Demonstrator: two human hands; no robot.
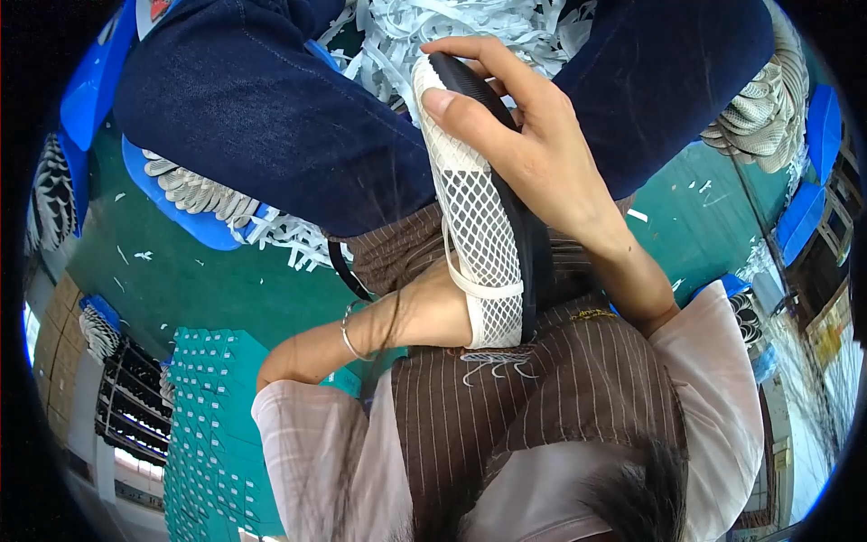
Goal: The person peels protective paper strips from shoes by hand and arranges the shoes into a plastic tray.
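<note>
A white mesh shoe (479, 212) with a black sole is held upright in the middle of the view, over the lap of a seated person. The view appears upside down, so the person's body fills the lower edge and the knees the top.

The hand on the right of the picture, taken to be the left hand (533, 144), is wrapped around the upper end of the shoe. Its fingers are curled over the black sole edge, and the thumb is pressed flat against the white mesh near the shoe's tip. The hand is closed firmly on the shoe.

The other hand, taken to be the right hand (433, 312), is placed at the lower end of the shoe. Its fingers are hidden behind the shoe, so how far it is closed cannot be told, though it is touching the shoe. A thin silver bracelet (348, 336) is worn on that wrist.

A brown pinstriped apron (542, 388) is seen below the shoe, over pale pink sleeves (316, 452). Dark blue jeans (271, 108) cover both knees above the hands. Between the knees a heap of white paper-like strips (452, 27) is visible. Blue trays (172, 203) holding patterned shoe pieces lie on a green floor (226, 280) scattered with white scraps.
</note>
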